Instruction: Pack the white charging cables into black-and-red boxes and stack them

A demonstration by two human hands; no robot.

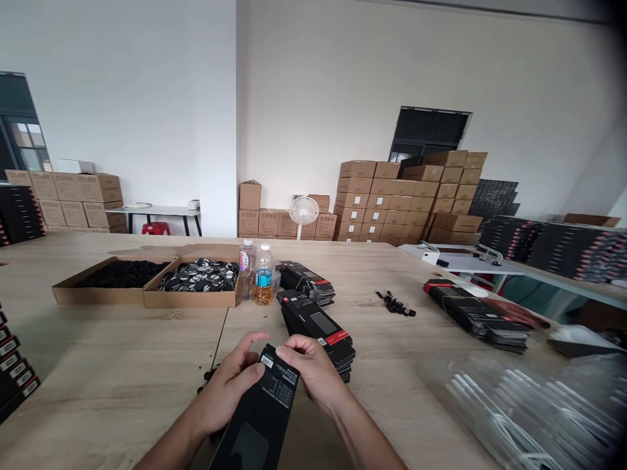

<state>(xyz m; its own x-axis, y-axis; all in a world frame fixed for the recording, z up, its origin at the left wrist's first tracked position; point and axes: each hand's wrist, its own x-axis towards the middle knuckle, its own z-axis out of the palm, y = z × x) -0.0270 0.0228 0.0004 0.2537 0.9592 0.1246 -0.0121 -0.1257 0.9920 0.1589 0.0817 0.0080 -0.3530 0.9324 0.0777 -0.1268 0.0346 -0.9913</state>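
A long flat black box (267, 411) with white print and a small label at its far end is held between both hands, tilted up from the table's near edge. My left hand (232, 382) grips its left side, thumb on the face and index finger raised. At the far right corner, my right hand (311, 365) pinches the box between thumb and fingers. Just beyond lies a stack of flat black cartons (318, 326) with red bands. Some small black pieces (208, 377) show partly behind my left hand.
Two open cardboard trays hold black pieces (120, 274) and round black-and-white pieces (200, 275). Near them stand two plastic bottles (263, 277). More banded cartons (475, 316), small black parts (396, 304) and clear-wrapped white items (519, 411) lie rightward. Black boxes (14, 365) are stacked left.
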